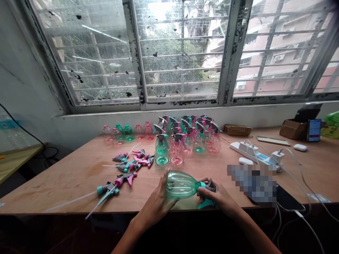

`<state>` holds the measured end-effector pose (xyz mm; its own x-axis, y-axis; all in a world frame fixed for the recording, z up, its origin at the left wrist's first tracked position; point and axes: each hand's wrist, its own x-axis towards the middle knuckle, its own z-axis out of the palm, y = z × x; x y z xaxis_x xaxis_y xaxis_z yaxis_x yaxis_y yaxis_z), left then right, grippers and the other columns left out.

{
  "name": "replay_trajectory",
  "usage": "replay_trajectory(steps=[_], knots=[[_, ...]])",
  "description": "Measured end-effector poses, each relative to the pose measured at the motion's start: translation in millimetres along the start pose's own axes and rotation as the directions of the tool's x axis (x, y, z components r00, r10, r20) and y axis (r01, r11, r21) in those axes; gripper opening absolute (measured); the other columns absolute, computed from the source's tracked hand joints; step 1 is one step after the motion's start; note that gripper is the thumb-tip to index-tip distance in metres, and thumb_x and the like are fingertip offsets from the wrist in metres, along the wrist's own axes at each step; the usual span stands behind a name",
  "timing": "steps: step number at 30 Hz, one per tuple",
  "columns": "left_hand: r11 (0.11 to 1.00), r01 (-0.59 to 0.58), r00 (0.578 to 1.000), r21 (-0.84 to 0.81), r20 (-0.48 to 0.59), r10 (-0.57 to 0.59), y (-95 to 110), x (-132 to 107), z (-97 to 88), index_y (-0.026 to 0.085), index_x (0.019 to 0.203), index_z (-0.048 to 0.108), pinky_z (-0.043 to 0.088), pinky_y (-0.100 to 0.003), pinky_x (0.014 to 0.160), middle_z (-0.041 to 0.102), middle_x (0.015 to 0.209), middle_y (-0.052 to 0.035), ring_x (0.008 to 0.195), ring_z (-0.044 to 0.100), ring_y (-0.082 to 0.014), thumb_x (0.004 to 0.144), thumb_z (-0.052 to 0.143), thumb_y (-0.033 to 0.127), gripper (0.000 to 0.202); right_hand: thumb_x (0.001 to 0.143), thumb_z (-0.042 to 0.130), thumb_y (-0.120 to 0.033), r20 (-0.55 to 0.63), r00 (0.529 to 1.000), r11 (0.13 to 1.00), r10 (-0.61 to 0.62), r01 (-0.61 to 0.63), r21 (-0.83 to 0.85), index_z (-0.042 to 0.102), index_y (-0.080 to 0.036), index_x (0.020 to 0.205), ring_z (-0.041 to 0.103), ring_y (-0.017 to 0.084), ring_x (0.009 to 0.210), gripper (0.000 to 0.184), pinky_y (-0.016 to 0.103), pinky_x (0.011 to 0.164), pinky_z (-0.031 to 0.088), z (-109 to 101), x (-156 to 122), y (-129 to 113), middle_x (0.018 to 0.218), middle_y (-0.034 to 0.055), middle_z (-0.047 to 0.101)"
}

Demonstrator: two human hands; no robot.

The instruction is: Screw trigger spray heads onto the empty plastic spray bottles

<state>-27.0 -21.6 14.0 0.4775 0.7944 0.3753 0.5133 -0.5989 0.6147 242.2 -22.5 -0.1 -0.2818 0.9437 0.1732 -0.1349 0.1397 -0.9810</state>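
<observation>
My left hand [159, 199] wraps round the base of a clear green spray bottle [182, 185] that lies on its side just above the near edge of the wooden table [79, 173]. My right hand [217, 197] is closed on the bottle's neck and its grey and teal trigger head [208, 194]. Both hands hold the same bottle.
Several assembled pink and green spray bottles [185, 141] stand at the back middle. Bottles without heads [127, 133] line the back left. Loose trigger heads with tubes [127, 169] lie left of centre. A white power strip [254, 152] with cables, a phone [314, 129] and small boxes [292, 128] sit to the right.
</observation>
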Motion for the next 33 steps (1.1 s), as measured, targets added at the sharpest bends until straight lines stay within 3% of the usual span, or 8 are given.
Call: replay_trajectory(steps=[3,8,12,14,21,24,29,33], knots=[[1.0,0.022,1.0,0.017,0.02,-0.022,0.2,-0.6,-2.0,0.031,0.155,-0.022,0.036,-0.054,0.117,0.02,0.165,-0.0173,0.145,0.039,-0.0346,0.089,0.07,0.036,0.114,0.084,0.077,-0.046,-0.002,1.0,1.0,0.0,0.0,-0.016,0.061,-0.018,0.097,0.07,0.021,0.065,0.035,0.032,0.062,0.056,1.0,-0.4,-1.5,0.076,0.0025,0.073],[0.998,0.018,0.999,0.063,0.029,-0.02,1.5,0.0,-4.1,0.029,0.158,-0.01,0.024,-0.055,0.122,0.012,0.168,-0.0143,0.153,0.017,-0.034,0.091,0.067,0.038,0.102,0.084,0.077,-0.047,-0.005,1.0,1.0,0.002,-0.002,-0.02,0.061,-0.018,0.098,0.07,0.021,0.066,0.036,0.032,0.062,0.056,0.8,0.5,-1.2,0.076,0.0029,0.073],[1.0,0.009,1.0,0.024,0.009,-0.009,1.0,0.3,-1.3,0.032,0.156,-0.018,0.034,-0.05,0.119,0.016,0.166,-0.0146,0.149,0.031,-0.0303,0.093,0.061,0.025,0.101,0.084,0.077,-0.047,0.003,1.0,1.0,0.003,-0.003,-0.025,0.062,-0.017,0.098,0.07,0.021,0.066,0.036,0.032,0.063,0.056,-0.2,1.1,-1.0,0.076,0.003,0.074],[1.0,0.017,1.0,0.012,0.015,-0.017,1.4,0.2,-1.1,0.032,0.155,-0.021,0.036,-0.05,0.117,0.021,0.165,-0.0157,0.146,0.037,-0.0305,0.093,0.063,0.026,0.104,0.083,0.077,-0.048,0.0,1.0,0.999,0.003,-0.003,-0.033,0.062,-0.017,0.097,0.07,0.021,0.067,0.036,0.032,0.063,0.056,-0.3,0.9,-1.3,0.076,0.003,0.074],[0.999,0.046,0.998,0.023,0.04,-0.047,6.1,0.5,-7.2,0.025,0.159,-0.007,0.025,-0.056,0.121,0.015,0.166,-0.0184,0.151,0.023,-0.0364,0.091,0.065,0.047,0.101,0.081,0.078,-0.051,-0.006,1.0,0.999,0.022,-0.022,-0.036,0.063,-0.018,0.097,0.069,0.022,0.066,0.04,0.033,0.064,0.056,0.2,0.3,-1.6,0.074,0.0026,0.073],[0.999,0.022,0.999,0.023,0.024,-0.023,6.5,0.1,-6.6,0.029,0.158,-0.007,0.028,-0.055,0.121,0.015,0.166,-0.0165,0.151,0.025,-0.0355,0.09,0.068,0.043,0.103,0.082,0.077,-0.049,-0.016,1.0,0.999,0.016,-0.016,-0.029,0.062,-0.018,0.096,0.069,0.022,0.066,0.038,0.034,0.063,0.056,0.1,0.5,-1.4,0.074,0.0029,0.073],[1.0,-0.012,1.0,-0.025,-0.01,0.012,4.4,-1.4,-3.1,0.036,0.156,-0.015,0.041,-0.051,0.114,0.018,0.165,-0.0148,0.141,0.044,-0.0313,0.093,0.063,0.025,0.101,0.083,0.077,-0.05,-0.017,1.0,1.0,0.003,-0.004,-0.019,0.061,-0.018,0.095,0.069,0.022,0.066,0.037,0.034,0.063,0.056,0.8,0.9,-1.3,0.075,0.0035,0.073],[1.0,0.0,1.0,0.001,-0.002,0.0,4.5,-0.2,-3.9,0.038,0.155,-0.015,0.033,-0.056,0.118,0.01,0.167,-0.0127,0.148,0.031,-0.0355,0.084,0.075,0.03,0.115,0.081,0.078,-0.05,-0.005,1.0,1.0,0.012,-0.012,-0.013,0.062,-0.018,0.096,0.069,0.022,0.066,0.039,0.033,0.062,0.056,0.1,1.2,-0.4,0.076,0.0031,0.073]])
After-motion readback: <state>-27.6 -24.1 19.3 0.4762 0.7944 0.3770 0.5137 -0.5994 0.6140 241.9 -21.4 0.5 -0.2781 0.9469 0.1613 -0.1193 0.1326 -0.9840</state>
